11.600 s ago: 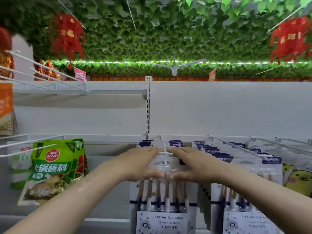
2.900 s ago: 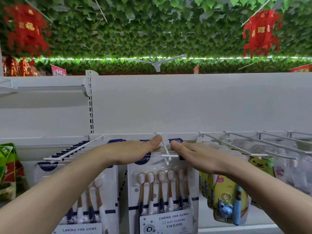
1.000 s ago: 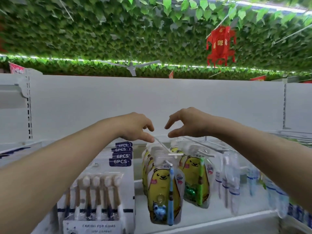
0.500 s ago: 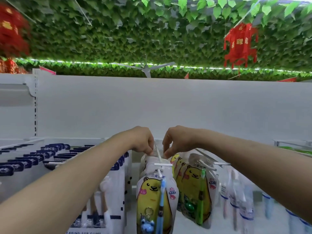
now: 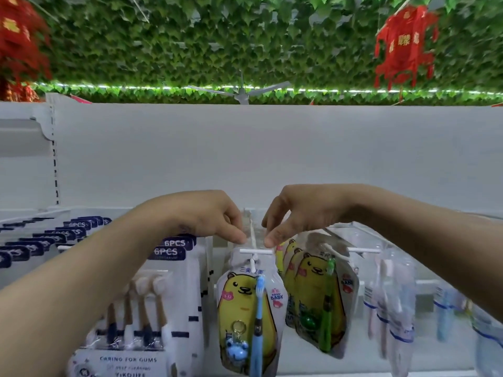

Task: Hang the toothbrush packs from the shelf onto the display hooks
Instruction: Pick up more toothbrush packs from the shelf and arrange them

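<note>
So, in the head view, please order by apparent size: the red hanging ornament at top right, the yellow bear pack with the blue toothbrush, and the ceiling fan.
1. Yellow bear pack, though it hangs nearest the camera, which enlarges it.
2. Red ornament.
3. Ceiling fan, far away.

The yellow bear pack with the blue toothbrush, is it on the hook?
On. The bear pack hangs straight down from the white hook.

A shop: packaged toothbrush packs (image 5: 251,317) on display hooks (image 5: 255,251) (retail shelving).
</note>
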